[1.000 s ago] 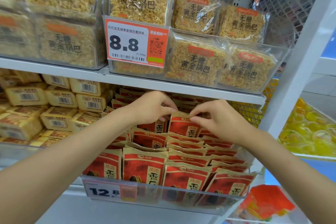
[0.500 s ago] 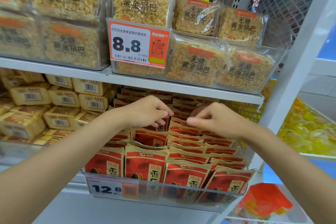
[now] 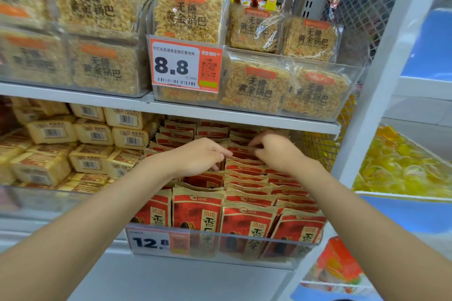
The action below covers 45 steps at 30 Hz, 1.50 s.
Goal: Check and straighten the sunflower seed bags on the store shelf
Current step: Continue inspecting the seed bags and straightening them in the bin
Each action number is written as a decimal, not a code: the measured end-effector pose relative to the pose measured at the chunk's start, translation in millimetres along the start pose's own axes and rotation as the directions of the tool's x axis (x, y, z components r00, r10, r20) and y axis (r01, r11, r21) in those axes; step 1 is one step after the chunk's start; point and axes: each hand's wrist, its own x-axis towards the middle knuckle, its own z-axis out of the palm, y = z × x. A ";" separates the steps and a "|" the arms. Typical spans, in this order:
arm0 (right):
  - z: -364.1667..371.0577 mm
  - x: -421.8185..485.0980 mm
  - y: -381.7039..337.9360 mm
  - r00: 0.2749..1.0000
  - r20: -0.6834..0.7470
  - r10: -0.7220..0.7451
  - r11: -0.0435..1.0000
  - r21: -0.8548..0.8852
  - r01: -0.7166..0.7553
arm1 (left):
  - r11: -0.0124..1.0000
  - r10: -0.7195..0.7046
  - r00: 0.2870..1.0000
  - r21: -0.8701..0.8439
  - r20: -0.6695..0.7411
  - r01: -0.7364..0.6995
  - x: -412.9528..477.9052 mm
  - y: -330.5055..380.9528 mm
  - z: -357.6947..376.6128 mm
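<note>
As both hands have travelled from the middle rows toward the back of the bin over the last second, the check has moved on to the rearmost sunflower seed bags (image 3: 198,212), which fill the lower centre of the frame in overlapping rows behind a clear plastic front wall (image 3: 244,244). The left hand (image 3: 200,157), just left of centre, arches over the rows with fingers bent down onto the bag tops; whether it closes on one cannot be told. The right hand (image 3: 275,153), just right of centre, has its fingers (image 3: 254,148) curled tightly at the upper seam of a rear bag, apparently pinching it. The bag raised a second ago now lies level with its neighbours, which suggests the middle rows are finished and only those beneath the white shelf board (image 3: 171,109) remain. The bags are flat, glossy red pouches with gold crimped top edges, thin and pliable, leaning like tiles. The front row stands upright against the wall beside the 12.8 price tag (image 3: 151,242). At centre left sit pale yellow brick-shaped packs (image 3: 93,131) bearing barcodes; across the upper frame, transparent film packs of coarse golden rice crust (image 3: 255,88) lie in clear bins behind an orange 8.8 label (image 3: 175,66).
</note>
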 end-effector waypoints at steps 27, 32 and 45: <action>-8.7 -59.2 -87.1 0.896 -0.271 0.353 0.259 0.948 0.184 | 0.817 -0.111 0.871 -0.543 -0.479 -0.195 -64.3 7.5 0.5; 3.5 -62.0 -90.6 0.887 -0.376 0.269 0.529 0.827 0.190 | 0.786 -0.125 0.897 -0.594 -0.424 -0.171 -64.5 4.5 3.8; -5.3 -85.7 -98.4 0.988 -0.152 0.031 0.313 0.940 0.134 | 0.761 -0.225 0.740 -0.588 -0.634 -0.273 -70.0 14.6 10.4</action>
